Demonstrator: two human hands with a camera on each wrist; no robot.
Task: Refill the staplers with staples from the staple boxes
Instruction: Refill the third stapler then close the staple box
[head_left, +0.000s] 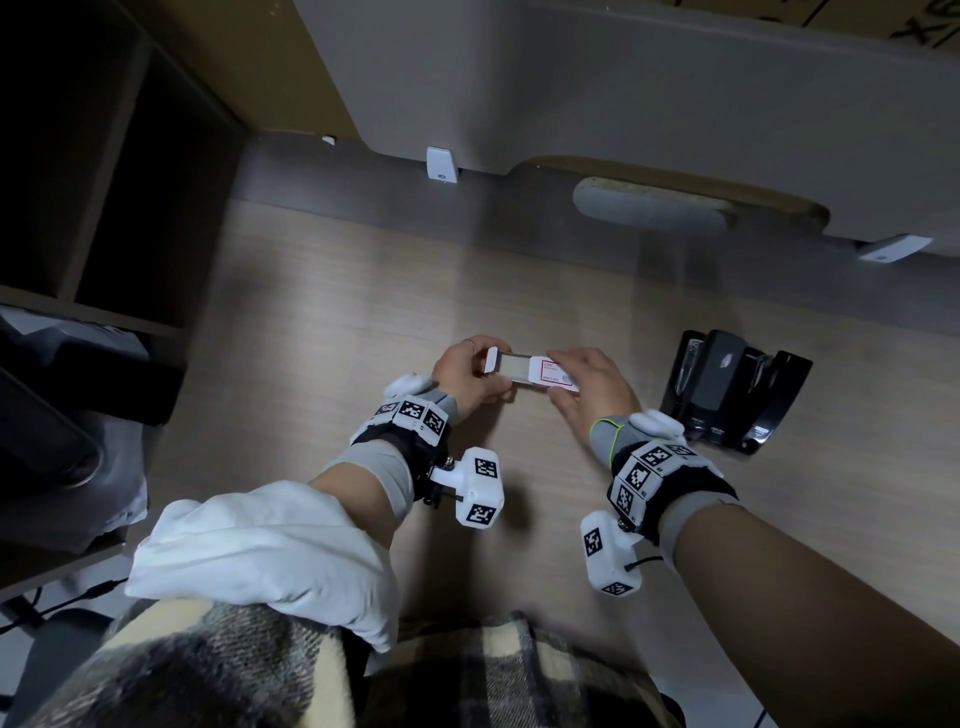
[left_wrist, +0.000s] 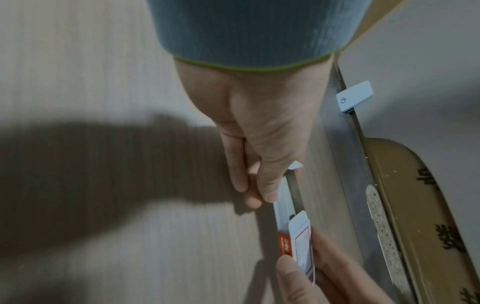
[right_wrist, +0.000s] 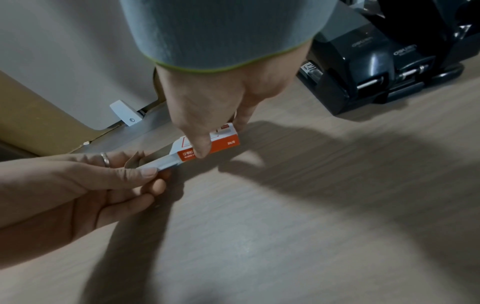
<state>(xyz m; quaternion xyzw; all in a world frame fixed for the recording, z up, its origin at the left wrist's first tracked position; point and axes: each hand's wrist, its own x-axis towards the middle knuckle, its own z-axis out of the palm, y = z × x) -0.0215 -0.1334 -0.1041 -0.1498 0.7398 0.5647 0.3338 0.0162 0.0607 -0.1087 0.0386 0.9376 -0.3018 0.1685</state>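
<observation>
Staple box (head_left: 540, 372) pinched between both hands' grip, half-open

Orange-and-white staple box (right_wrist: 207, 144), black staplers (head_left: 727, 389), pale wood-grain desk (head_left: 363, 291), cream-and-grey plaid garment (head_left: 260, 675).

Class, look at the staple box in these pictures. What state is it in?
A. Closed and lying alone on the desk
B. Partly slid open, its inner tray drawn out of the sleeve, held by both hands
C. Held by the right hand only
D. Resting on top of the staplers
B: the left hand pinches the drawn-out inner tray while the right hand grips the red-and-white sleeve; the staplers sit apart.
</observation>
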